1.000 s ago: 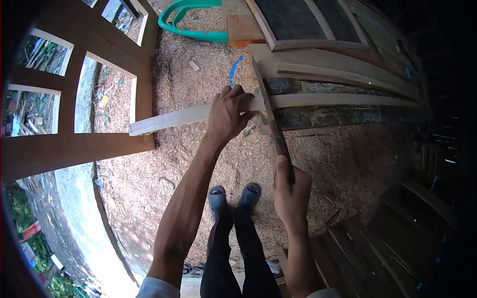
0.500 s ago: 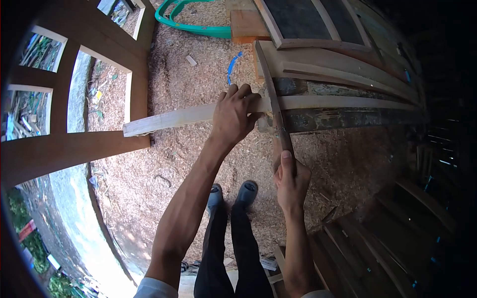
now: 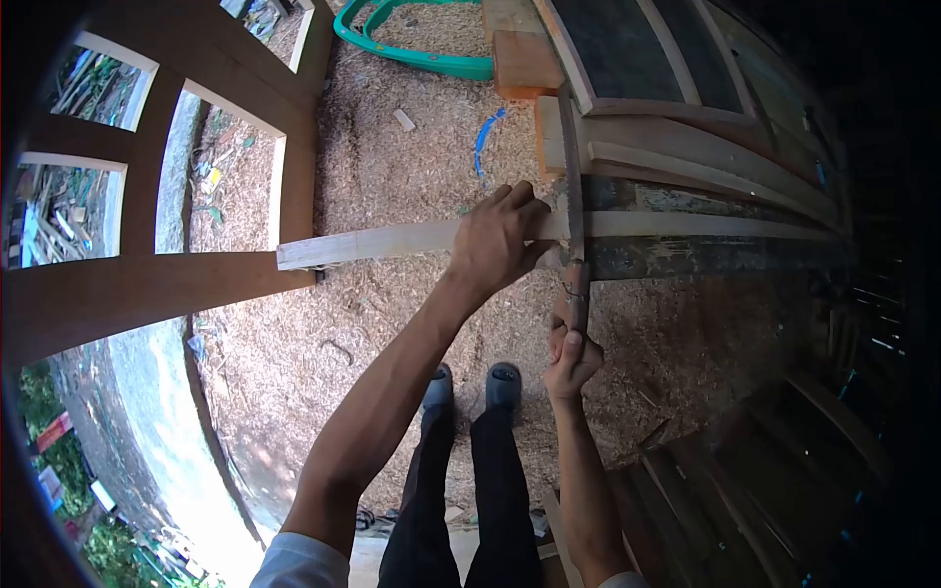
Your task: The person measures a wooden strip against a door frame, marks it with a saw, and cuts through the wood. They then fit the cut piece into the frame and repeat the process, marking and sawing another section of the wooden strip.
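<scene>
My left hand (image 3: 502, 243) grips a long pale wooden strip (image 3: 372, 241) that lies across a stack of boards (image 3: 706, 211) and sticks out to the left. My right hand (image 3: 571, 355) is closed on the handle of a long narrow saw (image 3: 572, 196). Its blade stands across the strip just right of my left hand and reaches up over the boards.
A brown wooden door frame with open panes (image 3: 137, 284) stands at the left. Sawdust (image 3: 392, 323) covers the ground around my feet (image 3: 470, 384). A green plastic hoop (image 3: 421, 54) lies at the top. More dark planks (image 3: 765, 470) lie at the lower right.
The saw blade has swung more upright and slid forward across the strip. My right hand has moved up toward the boards. The view has shifted slightly.
</scene>
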Action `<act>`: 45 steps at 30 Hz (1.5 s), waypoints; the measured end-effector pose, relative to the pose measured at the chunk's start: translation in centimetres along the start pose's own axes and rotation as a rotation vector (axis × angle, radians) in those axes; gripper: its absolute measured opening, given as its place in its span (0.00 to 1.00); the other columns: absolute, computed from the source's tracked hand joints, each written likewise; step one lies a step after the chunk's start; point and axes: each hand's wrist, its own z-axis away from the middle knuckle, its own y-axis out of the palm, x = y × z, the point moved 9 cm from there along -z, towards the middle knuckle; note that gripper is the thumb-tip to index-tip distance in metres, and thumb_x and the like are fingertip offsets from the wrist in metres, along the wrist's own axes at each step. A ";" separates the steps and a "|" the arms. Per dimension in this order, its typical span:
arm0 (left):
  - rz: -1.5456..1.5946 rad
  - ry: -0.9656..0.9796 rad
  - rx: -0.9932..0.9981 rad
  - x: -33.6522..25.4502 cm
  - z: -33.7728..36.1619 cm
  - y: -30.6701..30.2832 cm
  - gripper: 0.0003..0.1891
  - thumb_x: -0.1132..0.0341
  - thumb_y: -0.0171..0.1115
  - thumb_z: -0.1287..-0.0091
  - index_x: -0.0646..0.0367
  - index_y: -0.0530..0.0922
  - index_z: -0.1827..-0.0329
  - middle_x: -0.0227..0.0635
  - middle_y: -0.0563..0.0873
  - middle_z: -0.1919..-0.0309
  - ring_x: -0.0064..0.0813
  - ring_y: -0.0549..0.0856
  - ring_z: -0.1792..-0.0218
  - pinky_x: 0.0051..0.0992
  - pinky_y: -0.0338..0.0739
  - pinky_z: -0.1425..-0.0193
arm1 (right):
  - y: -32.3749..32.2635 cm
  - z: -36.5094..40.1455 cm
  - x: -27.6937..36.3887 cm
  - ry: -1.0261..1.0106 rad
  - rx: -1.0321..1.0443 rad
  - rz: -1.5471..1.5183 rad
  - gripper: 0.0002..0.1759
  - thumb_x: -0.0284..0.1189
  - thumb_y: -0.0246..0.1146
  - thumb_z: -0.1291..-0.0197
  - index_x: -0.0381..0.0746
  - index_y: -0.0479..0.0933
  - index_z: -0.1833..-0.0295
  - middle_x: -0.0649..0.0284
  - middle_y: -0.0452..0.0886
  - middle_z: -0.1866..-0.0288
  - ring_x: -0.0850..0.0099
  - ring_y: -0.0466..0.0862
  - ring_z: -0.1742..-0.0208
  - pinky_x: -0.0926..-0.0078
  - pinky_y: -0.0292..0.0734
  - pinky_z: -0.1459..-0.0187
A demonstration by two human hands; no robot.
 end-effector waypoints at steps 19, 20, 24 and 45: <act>-0.094 -0.146 0.233 0.1 -0.7 0.8 0.18 0.53 0.60 0.35 0.58 0.82 0.52 0.44 0.88 0.61 0.46 0.87 0.59 0.42 0.80 0.51 | -3.2 -7.7 10.9 0.413 0.198 -0.154 0.28 0.44 0.53 0.26 0.42 0.63 0.80 0.76 0.58 0.88 0.86 0.60 0.88 0.80 0.54 0.85; -0.110 -0.202 0.342 0.4 -1.2 0.9 0.20 0.50 0.55 0.32 0.57 0.83 0.52 0.45 0.88 0.60 0.46 0.87 0.59 0.43 0.81 0.52 | -3.4 -5.8 10.1 0.408 0.175 -0.145 0.28 0.43 0.53 0.26 0.41 0.63 0.80 0.75 0.58 0.87 0.85 0.61 0.87 0.80 0.54 0.84; -0.187 -0.287 0.213 2.2 -1.5 0.6 0.22 0.47 0.51 0.31 0.55 0.83 0.51 0.45 0.88 0.61 0.47 0.88 0.59 0.42 0.82 0.53 | -4.0 -1.5 7.8 0.478 0.109 -0.124 0.28 0.43 0.51 0.25 0.39 0.65 0.79 0.74 0.60 0.86 0.85 0.63 0.85 0.81 0.55 0.82; -0.014 0.239 0.109 0.1 -1.4 0.5 0.19 0.60 0.76 0.48 0.63 0.83 0.58 0.41 0.81 0.61 0.42 0.83 0.57 0.37 0.80 0.49 | -6.4 5.0 10.7 0.402 0.083 0.118 0.28 0.40 0.51 0.25 0.40 0.60 0.81 0.74 0.59 0.85 0.84 0.60 0.85 0.81 0.53 0.82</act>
